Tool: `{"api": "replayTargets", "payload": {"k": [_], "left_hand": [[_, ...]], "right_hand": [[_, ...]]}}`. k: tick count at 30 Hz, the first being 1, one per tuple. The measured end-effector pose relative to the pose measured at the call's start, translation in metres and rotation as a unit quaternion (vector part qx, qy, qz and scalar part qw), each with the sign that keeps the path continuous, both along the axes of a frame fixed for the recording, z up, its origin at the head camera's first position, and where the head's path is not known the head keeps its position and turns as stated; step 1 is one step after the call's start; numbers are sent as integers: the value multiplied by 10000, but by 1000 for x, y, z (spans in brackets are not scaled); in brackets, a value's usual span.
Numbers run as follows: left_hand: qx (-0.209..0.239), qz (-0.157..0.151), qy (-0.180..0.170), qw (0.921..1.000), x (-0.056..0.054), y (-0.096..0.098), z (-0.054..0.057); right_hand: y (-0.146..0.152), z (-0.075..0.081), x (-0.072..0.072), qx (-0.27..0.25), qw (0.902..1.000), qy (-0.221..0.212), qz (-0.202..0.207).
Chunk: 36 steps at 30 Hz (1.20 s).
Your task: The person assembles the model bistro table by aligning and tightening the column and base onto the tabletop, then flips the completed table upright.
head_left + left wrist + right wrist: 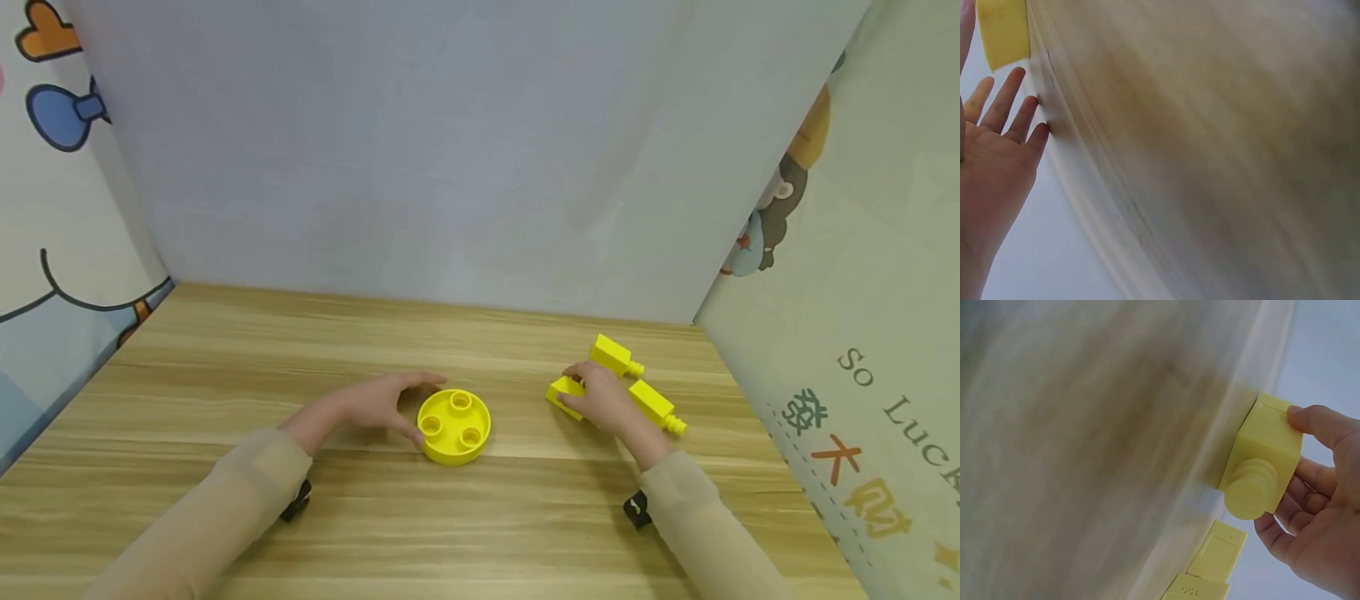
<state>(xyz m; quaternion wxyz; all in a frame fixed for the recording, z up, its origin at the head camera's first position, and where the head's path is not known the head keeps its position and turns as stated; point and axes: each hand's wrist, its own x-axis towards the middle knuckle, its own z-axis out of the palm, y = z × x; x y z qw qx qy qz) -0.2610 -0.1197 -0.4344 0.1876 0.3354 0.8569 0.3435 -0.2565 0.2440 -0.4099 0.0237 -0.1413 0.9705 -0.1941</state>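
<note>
A round yellow dish (456,457) with three ring-shaped sockets lies on the wooden table. My left hand (378,402) is at its left side, thumb and fingers spread around the rim; the thumb is at the edge. In the left wrist view the fingers look straight, below the dish's yellow wall (1004,34). My right hand (606,402) holds a yellow block (562,395) between thumb and fingers, low over or on the table. A ridged round peg (1250,494) sticks out of that block's end, seen in the right wrist view.
Two similar yellow blocks with pegs lie by the right hand: one farther back (611,354), one to the right (651,403). A grey-white sheet (420,167) rises behind the table (360,533), and printed cloths (862,275) stand along both sides.
</note>
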Motion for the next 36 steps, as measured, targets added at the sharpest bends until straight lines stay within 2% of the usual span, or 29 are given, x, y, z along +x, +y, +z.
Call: {"api": "replayTargets", "payload": {"k": [4,8,16,24,29,36], "left_hand": [[-14,-118,62,9999,1,2,1],[-16,-184,95,9998,3,4,3],[-57,-62,79,9999,3,6,3],[-119,-21,-7,9999,3,6,3],[-117,-34,-36,9999,3,6,5],[-111,-68,-6,9999,2,6,3]], "right_hand": [[-1,4,3,-85,9999,74,-30],[0,9,7,-308,9990,336,-34],[2,25,16,-837,9935,766,-86],[-8,39,30,-1241,9860,1102,-182],[-21,46,41,-1784,9764,1200,-181],[-42,47,54,-2652,9549,1332,127]]}}
